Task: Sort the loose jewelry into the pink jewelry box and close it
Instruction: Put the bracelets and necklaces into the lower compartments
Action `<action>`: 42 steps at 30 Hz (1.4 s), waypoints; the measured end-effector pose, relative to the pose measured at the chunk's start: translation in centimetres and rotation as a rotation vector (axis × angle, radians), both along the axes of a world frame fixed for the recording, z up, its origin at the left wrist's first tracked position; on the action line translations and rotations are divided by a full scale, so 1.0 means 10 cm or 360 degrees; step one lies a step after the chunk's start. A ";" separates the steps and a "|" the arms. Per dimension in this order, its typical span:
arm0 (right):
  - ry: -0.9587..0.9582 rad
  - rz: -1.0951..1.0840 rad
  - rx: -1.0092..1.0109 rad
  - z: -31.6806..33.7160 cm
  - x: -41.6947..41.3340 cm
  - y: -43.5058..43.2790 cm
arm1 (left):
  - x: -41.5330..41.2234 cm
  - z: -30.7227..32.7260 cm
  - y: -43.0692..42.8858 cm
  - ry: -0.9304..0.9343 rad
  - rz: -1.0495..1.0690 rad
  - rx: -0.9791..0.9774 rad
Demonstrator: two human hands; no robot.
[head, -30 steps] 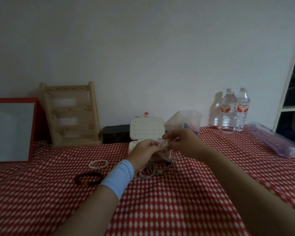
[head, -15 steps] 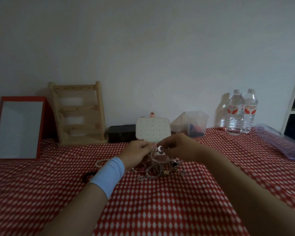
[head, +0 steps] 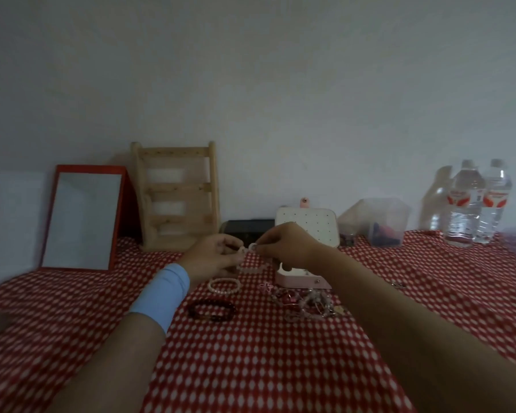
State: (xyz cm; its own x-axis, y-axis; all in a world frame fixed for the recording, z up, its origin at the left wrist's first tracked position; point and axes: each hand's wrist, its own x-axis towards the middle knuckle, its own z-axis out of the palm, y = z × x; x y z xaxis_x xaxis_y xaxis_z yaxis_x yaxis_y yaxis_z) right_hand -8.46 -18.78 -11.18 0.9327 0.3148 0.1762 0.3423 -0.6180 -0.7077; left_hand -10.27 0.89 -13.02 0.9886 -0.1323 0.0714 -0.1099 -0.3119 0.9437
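L hand [head: 212, 255], R hand [head: 284, 245] still pinch pale piece [head: 252, 247]; grip now left of box [head: 298, 280].

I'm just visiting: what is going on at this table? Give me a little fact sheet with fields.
Hands: left hand and right hand together pinch a small pale piece, too blurred to name
Box: pink jewelry box open, lid upright
On checked cloth: pearl bracelet, dark bead bracelet, tangled jewelry pile
Behind: red-framed mirror, wooden rack, water bottles
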 end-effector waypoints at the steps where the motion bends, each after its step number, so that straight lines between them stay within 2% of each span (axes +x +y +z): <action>1: -0.0006 -0.0012 -0.0032 -0.02 0.05 0.09 | 0.05 -0.03 0.07 -0.0039 0.0056 0.0114; 5: 0.0005 -0.0047 -0.0098 -0.14 0.26 0.36 | 0.21 -0.14 0.27 -0.0292 0.0398 0.0416; 10: -0.0046 -0.0132 -0.0176 -0.32 0.43 0.57 | 0.32 -0.30 0.32 -0.0499 0.0586 0.0644; 16: -0.0251 -0.0050 -0.0197 -0.31 0.25 0.51 | 0.33 -0.37 0.32 -0.0387 0.0356 0.0925; 21: -0.0408 -0.0039 -0.0198 -0.06 -0.04 -0.04 | 0.11 -0.19 -0.12 -0.0635 0.0118 0.1011; 23: -0.0391 -0.0047 -0.0205 -0.01 -0.18 -0.33 | -0.01 -0.14 -0.36 -0.0711 -0.0029 0.1022; 27: -0.0332 -0.0052 -0.0343 -0.08 -0.40 -0.80 | -0.23 -0.09 -0.74 -0.0664 -0.0253 0.1052; 34: -0.0052 0.0112 -0.0459 -0.41 -0.43 -1.09 | -0.31 -0.19 -0.94 -0.0520 -0.0629 0.1371; 38: -0.0121 0.0193 -0.0572 -0.45 -0.43 -1.11 | -0.25 -0.31 -0.90 -0.0607 -0.0590 0.1256; 42: -0.0204 0.0224 -0.0450 -0.49 -0.43 -1.14 | -0.25 -0.35 -0.90 -0.0710 -0.0488 0.1091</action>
State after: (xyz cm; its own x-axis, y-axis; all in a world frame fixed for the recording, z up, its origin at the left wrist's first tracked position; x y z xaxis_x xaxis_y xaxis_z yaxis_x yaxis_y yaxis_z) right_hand -12.74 -30.16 -16.13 0.8525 0.4920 0.1767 0.5133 -0.7241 -0.4607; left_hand -12.74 -8.07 -16.47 0.8010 -0.5437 0.2507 -0.5967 -0.6912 0.4076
